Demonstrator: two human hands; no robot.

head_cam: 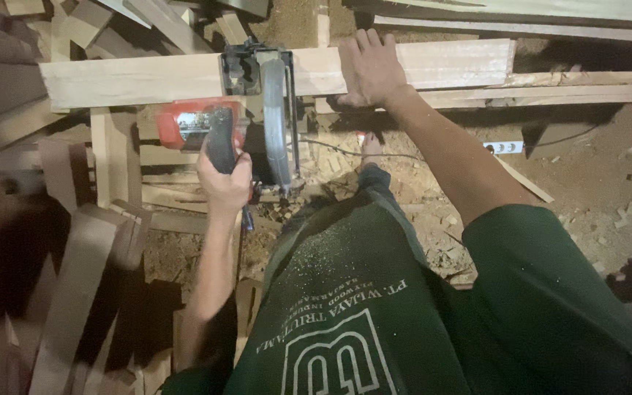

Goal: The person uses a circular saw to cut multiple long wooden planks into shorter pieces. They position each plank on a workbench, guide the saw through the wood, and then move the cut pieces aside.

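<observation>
A red and black circular saw (246, 124) sits at a pale wooden plank (148, 77) that lies across the view, its round blade guard (276, 124) on edge against the plank's near side. My left hand (222, 183) grips the saw's black handle from below. My right hand (371, 69) lies flat with fingers spread on top of the plank, just right of the saw. My dark green shirt (374, 314), dusted with sawdust, fills the lower frame.
Stacked wood offcuts (74, 292) pile up at the left and more planks (550, 91) run along the back right. Sawdust and small chips cover the floor (594, 197). A white power strip (505, 147) and a thin cable lie under the plank.
</observation>
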